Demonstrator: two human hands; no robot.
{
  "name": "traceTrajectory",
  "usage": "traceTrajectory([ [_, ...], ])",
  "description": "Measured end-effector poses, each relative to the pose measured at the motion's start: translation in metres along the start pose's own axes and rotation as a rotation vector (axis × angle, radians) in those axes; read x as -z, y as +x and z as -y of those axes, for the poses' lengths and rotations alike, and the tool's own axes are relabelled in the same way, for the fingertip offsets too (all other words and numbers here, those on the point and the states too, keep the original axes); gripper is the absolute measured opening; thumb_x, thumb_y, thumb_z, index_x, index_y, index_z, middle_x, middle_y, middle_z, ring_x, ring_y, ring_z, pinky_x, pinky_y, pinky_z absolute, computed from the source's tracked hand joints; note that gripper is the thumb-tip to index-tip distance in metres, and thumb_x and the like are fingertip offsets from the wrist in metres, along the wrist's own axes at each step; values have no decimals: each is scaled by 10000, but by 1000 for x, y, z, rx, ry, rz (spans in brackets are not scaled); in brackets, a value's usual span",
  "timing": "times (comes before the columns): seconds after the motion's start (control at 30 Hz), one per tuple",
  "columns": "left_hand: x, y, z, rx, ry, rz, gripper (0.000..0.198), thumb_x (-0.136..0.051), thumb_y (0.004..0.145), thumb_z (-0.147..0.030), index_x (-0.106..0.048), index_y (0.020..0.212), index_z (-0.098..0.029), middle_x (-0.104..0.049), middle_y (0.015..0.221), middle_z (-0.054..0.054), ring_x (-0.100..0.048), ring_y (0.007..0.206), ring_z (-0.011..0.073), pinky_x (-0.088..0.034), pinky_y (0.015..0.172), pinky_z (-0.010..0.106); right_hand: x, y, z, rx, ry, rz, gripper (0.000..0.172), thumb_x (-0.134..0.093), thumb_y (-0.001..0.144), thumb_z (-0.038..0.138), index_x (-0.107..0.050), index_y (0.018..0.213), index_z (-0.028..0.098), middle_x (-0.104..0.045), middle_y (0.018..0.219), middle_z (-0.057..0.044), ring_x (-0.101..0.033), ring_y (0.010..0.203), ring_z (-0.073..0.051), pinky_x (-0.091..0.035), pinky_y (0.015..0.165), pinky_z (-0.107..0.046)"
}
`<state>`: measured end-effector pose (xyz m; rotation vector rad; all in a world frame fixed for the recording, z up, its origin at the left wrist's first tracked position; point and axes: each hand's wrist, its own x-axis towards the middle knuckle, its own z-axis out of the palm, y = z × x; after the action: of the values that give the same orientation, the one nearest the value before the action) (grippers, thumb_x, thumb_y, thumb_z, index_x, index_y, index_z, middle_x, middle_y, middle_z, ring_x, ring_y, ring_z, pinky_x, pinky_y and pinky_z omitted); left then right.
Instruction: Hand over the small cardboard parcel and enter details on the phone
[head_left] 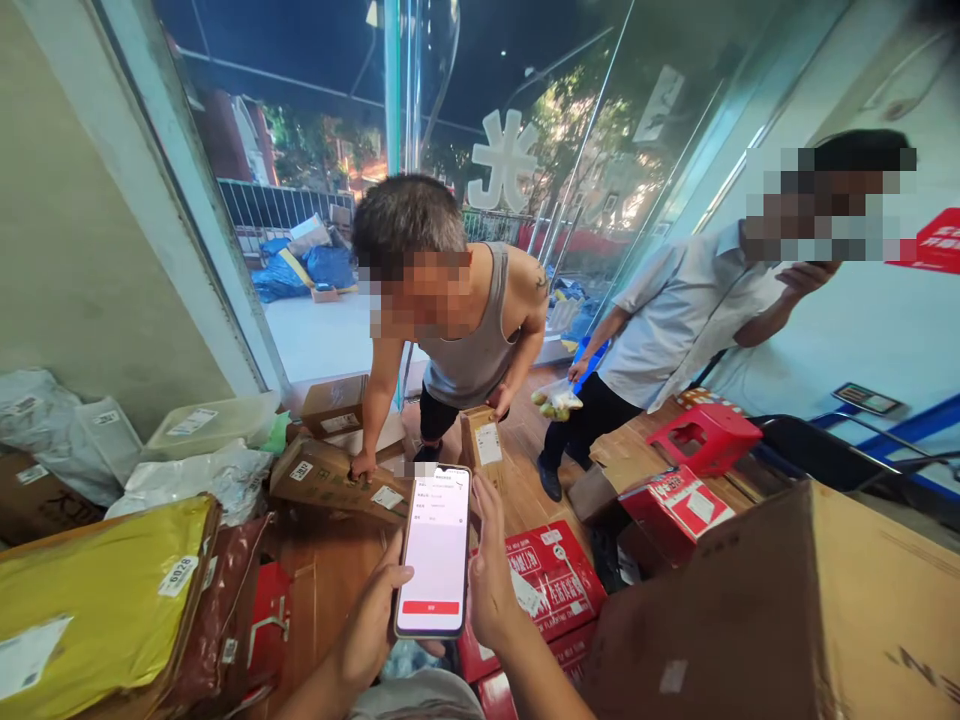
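A smartphone [433, 560] is held upright at the lower middle, its lit screen facing me with lines of text at the top and a red button near the bottom. My left hand [381, 590] grips its left side, thumb over the edge of the screen. Along the right edge lies my right hand [491, 575], its fingers pointing up and partly hidden by the phone. Beyond the phone, a person in a grey tank top bends forward, one hand on a brown cardboard box [311, 478] and the other on a narrow box [482, 440] stood on end.
Yellow parcel [105, 590] and white bags [195, 475] are piled at the left. Red boxes [544, 575] lie right of the phone, beside a large carton [720, 610]. A second person carries a bag of fruit [556, 400] near a red stool [703, 438]. Glass doors stand behind.
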<state>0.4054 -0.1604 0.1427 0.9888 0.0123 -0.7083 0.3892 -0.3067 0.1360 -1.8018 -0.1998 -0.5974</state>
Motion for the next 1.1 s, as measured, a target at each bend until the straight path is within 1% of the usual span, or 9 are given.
traceTrajectory([
  [0.17, -8, 2, 2, 21, 26, -7, 768, -475, 801, -299, -71, 1453, -276, -617, 1149, 136, -653, 697, 240, -528, 412, 298, 10, 11, 14, 141, -128, 15, 642, -142, 872, 628, -199, 1422, 301, -41, 1508, -76, -104, 1388, -324, -151, 1095, -577],
  [0.37, -23, 2, 13, 30, 26, 94, 714, -485, 795, -305, -181, 1440, -293, -622, 1135, 134, -655, 702, 248, -498, 388, 274, 30, 5, 22, 165, -176, -42, 616, -173, 879, 613, -296, 1394, 298, -77, 1488, -74, -145, 1377, -326, -159, 1103, -558],
  [0.57, -45, 1, 27, 49, 51, 161, 698, -566, 751, -308, -319, 1403, -284, -627, 1163, 110, -642, 826, 254, -524, 501, 257, 58, -13, 36, 133, -275, -94, 575, -190, 885, 597, -383, 1355, 328, -48, 1482, -53, -124, 1379, -340, -177, 1098, -569],
  [0.67, -55, 0, 36, 95, 45, 206, 781, -619, 719, -332, -277, 1419, -289, -620, 1190, 108, -636, 885, 286, -531, 531, 281, 71, -27, 44, 93, -290, -121, 585, -195, 874, 614, -371, 1361, 343, -25, 1485, -48, -112, 1377, -356, -270, 1058, -576],
  [0.77, -64, -2, 48, 136, 48, 214, 840, -652, 689, -353, -245, 1424, -327, -617, 1208, 97, -638, 899, 322, -533, 531, 321, 84, -42, 49, 52, -209, -180, 613, -209, 858, 638, -238, 1407, 366, 4, 1488, -55, -137, 1368, -351, -478, 893, -507],
  [0.83, -71, -5, 56, 146, 50, 216, 839, -654, 682, -365, -248, 1416, -357, -625, 1202, 80, -640, 901, 342, -533, 533, 348, 92, -52, 51, 55, -179, -212, 617, -215, 856, 641, -206, 1410, 372, 4, 1485, -57, -143, 1368, -340, -513, 845, -477],
  [0.9, -80, -9, 64, 149, 51, 222, 827, -653, 679, -368, -262, 1407, -374, -632, 1196, 64, -638, 916, 352, -536, 553, 367, 101, -63, 51, 88, -215, -247, 606, -205, 863, 629, -221, 1405, 359, -39, 1480, -67, -152, 1369, -331, -422, 961, -540],
  [1.0, -93, -17, 76, 146, 43, 228, 803, -663, 673, -352, -301, 1390, -381, -621, 1214, 44, -623, 974, 345, -546, 637, 381, 113, -80, 47, 137, -273, -290, 591, -206, 879, 600, -252, 1400, 325, -96, 1483, -80, -140, 1377, -333, -163, 1096, -607],
  [1.1, -108, -27, 84, 164, 46, 248, 674, -617, 752, -392, -344, 1366, -338, -578, 1257, 73, -605, 1014, 292, -540, 753, 408, 125, -95, 45, 69, -115, -335, 615, -299, 861, 608, -265, 1397, 309, -212, 1472, -90, -161, 1376, -335, -145, 1110, -597],
])
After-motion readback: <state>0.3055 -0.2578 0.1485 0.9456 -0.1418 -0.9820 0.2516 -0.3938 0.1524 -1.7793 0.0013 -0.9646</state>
